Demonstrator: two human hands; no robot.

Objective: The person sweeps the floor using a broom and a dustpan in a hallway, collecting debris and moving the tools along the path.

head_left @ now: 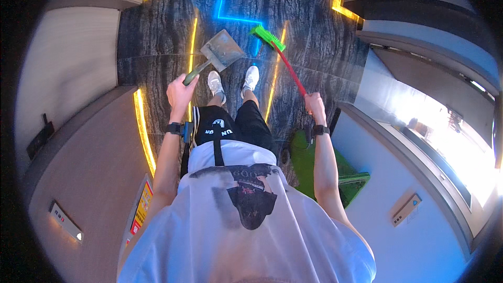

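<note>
Overhead, both forearms reach forward and down. The left hand [181,93] is closed around the green handle of a grey dustpan [222,50], its pan pointing forward-right above the dark marble floor [152,36]. The right hand [315,104] grips the red handle of a green-bristled broom [268,37], slanting forward-left, bristles beyond the white sneakers [232,82].

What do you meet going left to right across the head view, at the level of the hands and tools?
Left hand gripping the dustpan handle → grey dustpan → white shoes → green broom head → red broom handle → right hand holding it.
</note>
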